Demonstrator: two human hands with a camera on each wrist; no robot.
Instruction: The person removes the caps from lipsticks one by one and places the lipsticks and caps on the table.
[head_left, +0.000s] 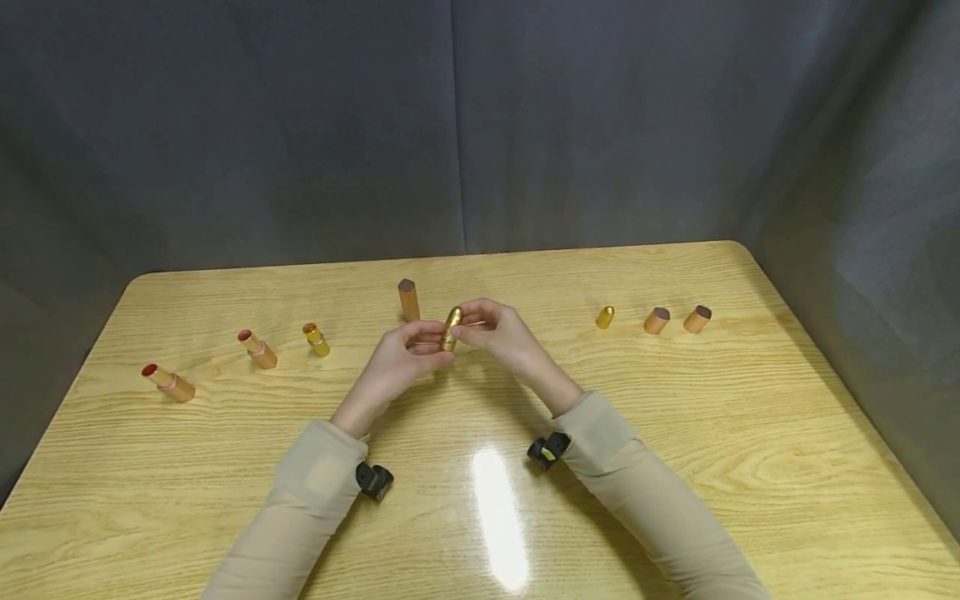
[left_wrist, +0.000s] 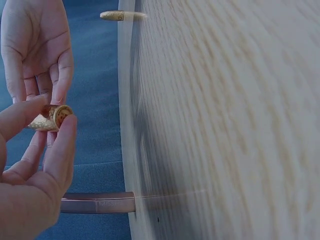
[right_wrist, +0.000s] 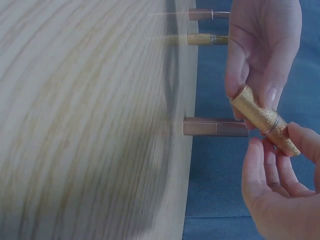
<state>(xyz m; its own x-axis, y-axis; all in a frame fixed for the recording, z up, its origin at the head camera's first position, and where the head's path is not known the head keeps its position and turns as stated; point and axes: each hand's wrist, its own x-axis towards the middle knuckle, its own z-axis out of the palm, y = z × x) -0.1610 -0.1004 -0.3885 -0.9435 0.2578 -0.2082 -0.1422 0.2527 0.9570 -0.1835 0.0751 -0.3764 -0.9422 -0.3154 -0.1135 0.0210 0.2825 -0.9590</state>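
Gold tube (head_left: 451, 330): held above the table (head_left: 420, 533). Remotely, I see the left hand (head_left: 400, 364) pinching its flat end (left_wrist: 64, 115) and the right hand (head_left: 501, 335) pinching its rounded end (head_left: 456, 313). I judge it light, rigid, possibly slick; grip its sides, either side of the ring (right_wrist: 273, 125).

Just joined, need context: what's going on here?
A person's left hand pinches a gold lipstick at its flat base, the right hand at its rounded end; it looks capped. A capped copper lipstick stands behind them. Three uncapped lipsticks stand to the left, three loose caps to the right.
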